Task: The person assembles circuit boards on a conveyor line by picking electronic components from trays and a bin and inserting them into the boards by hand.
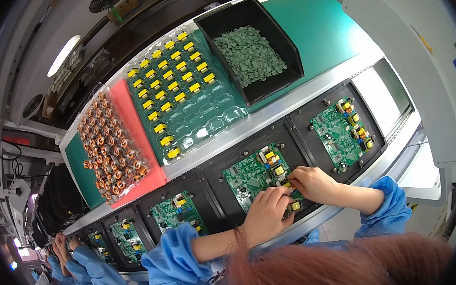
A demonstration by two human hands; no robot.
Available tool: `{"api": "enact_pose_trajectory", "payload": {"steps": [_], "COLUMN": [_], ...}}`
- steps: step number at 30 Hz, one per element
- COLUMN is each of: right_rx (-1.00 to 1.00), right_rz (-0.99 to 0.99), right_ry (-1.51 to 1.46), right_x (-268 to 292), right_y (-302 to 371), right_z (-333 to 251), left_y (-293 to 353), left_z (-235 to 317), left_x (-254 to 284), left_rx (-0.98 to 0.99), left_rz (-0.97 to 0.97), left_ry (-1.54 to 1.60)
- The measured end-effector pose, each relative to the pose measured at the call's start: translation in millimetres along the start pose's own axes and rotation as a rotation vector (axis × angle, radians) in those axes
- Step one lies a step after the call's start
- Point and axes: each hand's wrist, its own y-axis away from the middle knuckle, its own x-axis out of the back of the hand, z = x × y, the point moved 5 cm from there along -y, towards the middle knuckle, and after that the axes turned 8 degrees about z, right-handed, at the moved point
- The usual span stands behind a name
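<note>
A green circuit board [239, 180] lies in a black carrier in front of me, with yellow and other parts standing along its right side. My left hand [266, 215] reaches over the board's near right part, its fingers bent and closed together. From the right, my right hand [314, 184] meets it there, with thumb and fingers pinched. A small yellow part [287, 185] shows between the two hands' fingertips. My fingers cover whatever they grip. Close to my left fingers, another yellow-topped part [295, 206] sits at the board's near corner.
More boards in carriers flank mine, one right [340, 133], several left. Beyond stand a clear tray [219, 101] of yellow transformers [181, 66], a black bin [293, 62] of green discs [250, 55], and copper coils [108, 146] beside a red sheet [131, 107]. Co-workers' hands [60, 245] are far left.
</note>
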Motion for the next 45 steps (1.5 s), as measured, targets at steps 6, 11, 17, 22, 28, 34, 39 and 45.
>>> {"api": "enact_pose_trajectory", "payload": {"steps": [6, 11, 17, 22, 28, 34, 39, 45], "right_rx": [0.062, -0.037, 0.105, 0.191, 0.330, 0.322, -0.038, 0.275], "right_rz": [0.013, 0.043, 0.121, 0.201, -0.041, -0.471, -0.930, -0.867], "right_ry": [-0.049, -0.073, -0.045, -0.022, 0.040, -0.080, -0.084, 0.016], "right_x": [10.5, 31.5, 48.9, 53.8, 47.9, 50.7, 17.8, -62.7], "right_y": [0.0, -5.5, -21.3, -47.8, -25.2, 4.3, 61.8, 88.5], "right_z": [0.1, -3.2, -5.5, -35.4, -49.8, -54.1, -51.6, -88.2], "left_y": [-4.8, -3.9, -13.2, -5.4, 38.2, 201.0, 334.3, 421.2], "left_z": [2.3, -2.9, 3.5, 0.8, -7.7, 16.2, 32.2, 11.7], "left_x": [-24.0, -29.0, -33.9, -19.0, 87.2, 187.1, 148.9, 51.5], "left_rx": [-0.048, -0.021, -0.016, 0.020, 0.083, 0.411, 0.790, 1.337], "left_rz": [0.120, 0.127, 0.099, 0.078, 0.418, 0.903, 1.140, 0.653], "left_ry": [-0.104, -0.180, -0.243, -0.188, -0.013, -0.135, -0.063, 0.226]}}
